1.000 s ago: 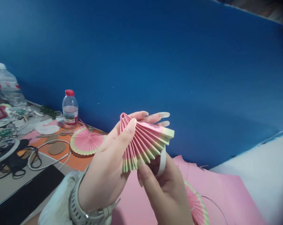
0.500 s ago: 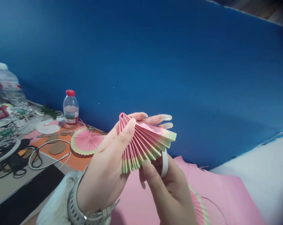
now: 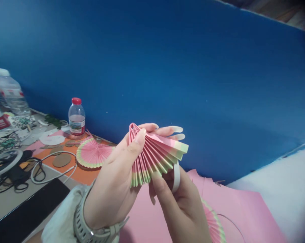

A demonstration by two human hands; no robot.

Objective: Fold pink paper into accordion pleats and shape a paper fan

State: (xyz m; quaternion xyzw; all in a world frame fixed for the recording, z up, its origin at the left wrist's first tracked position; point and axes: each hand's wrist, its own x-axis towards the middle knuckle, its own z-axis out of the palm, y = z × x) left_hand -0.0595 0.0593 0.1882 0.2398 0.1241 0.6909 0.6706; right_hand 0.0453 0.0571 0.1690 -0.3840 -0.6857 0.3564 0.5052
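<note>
A pleated paper fan (image 3: 156, 153), pink with a yellow-green outer edge, is half spread in front of me. My left hand (image 3: 109, 189) grips it near its narrow folded end, thumb on the pleats and fingers stretched out behind. With thumb and fingertips, my right hand (image 3: 184, 209) pinches the fan's lower green edge. A white band (image 3: 176, 177), perhaps part of a tape roll, curves around the fingers of that hand; most of it is hidden. Another pink-and-green fan (image 3: 93, 155) lies spread on the left, and a third fan (image 3: 214, 222) shows partly behind my right hand.
Pink paper (image 3: 238, 206) covers the right side. At left are a red-capped bottle (image 3: 77, 118), larger water bottles (image 3: 10, 92), cardboard discs (image 3: 61, 160), a white cable (image 3: 55, 182), tangled black cords (image 3: 18, 172) and a black flat panel (image 3: 31, 211). A blue wall (image 3: 167, 60) rises behind.
Both hands and the fan stay almost in place. The fan's right end has shifted very slightly left and down, and my right hand a little left.
</note>
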